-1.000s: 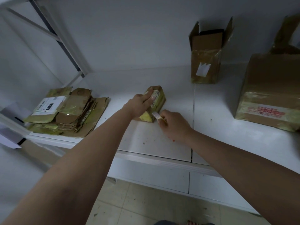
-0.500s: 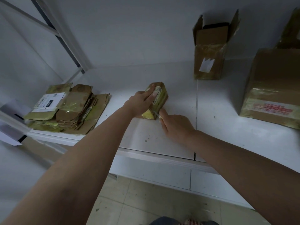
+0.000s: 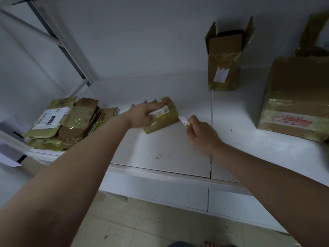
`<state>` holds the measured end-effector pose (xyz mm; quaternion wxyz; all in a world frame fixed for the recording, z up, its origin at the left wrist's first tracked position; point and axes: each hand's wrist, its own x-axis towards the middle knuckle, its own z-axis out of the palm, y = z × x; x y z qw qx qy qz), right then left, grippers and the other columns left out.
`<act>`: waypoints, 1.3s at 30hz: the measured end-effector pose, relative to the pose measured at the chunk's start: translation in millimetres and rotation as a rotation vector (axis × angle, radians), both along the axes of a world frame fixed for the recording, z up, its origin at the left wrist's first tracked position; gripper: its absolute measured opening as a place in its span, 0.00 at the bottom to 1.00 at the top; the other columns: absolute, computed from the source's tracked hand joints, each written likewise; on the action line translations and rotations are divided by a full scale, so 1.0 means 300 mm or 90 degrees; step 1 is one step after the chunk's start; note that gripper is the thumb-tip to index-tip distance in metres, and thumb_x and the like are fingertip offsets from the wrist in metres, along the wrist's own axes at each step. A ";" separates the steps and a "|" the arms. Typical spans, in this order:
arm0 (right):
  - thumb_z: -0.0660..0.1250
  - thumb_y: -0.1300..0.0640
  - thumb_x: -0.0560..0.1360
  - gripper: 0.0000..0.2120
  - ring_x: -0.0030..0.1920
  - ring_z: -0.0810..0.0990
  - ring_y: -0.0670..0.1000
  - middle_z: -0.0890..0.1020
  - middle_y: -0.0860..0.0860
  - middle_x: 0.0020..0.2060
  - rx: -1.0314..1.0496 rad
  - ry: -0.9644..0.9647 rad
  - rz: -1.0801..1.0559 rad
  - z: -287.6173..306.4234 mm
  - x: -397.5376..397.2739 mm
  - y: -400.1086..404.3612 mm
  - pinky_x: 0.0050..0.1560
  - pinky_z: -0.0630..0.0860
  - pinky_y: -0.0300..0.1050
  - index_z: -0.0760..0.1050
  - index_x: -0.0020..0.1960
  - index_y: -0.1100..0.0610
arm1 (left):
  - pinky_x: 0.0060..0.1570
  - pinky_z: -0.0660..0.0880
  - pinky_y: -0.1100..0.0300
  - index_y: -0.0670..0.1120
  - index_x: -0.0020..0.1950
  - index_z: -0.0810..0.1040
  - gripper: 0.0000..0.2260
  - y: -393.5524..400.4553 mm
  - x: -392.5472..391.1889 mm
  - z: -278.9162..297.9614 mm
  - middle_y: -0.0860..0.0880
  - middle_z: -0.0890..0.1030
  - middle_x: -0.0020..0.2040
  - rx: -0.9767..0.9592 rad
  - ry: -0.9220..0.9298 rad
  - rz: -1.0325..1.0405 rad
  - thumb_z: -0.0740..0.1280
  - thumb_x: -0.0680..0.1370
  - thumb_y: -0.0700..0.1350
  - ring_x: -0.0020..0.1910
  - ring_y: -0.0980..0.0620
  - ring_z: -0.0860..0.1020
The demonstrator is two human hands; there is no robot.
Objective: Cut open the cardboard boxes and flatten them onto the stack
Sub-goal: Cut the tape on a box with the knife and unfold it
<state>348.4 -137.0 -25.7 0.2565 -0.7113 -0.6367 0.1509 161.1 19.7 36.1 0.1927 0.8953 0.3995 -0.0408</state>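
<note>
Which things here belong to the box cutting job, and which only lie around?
Job: small box, knife, flat stack, open box, big box, left hand, right hand.
Around: shelf, crumbs, white paper.

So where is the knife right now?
In the head view the knife is in the right hand, right of centre on the shelf, its blade at the small box under the left hand.
</note>
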 end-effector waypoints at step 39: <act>0.52 0.53 0.82 0.10 0.31 0.74 0.53 0.76 0.52 0.34 0.054 -0.017 -0.036 -0.039 0.060 0.110 0.30 0.65 0.42 0.65 0.57 0.59 | 0.75 0.45 0.41 0.59 0.77 0.54 0.30 -0.034 -0.023 -0.066 0.50 0.56 0.79 0.128 -0.045 -0.011 0.63 0.80 0.40 0.77 0.43 0.53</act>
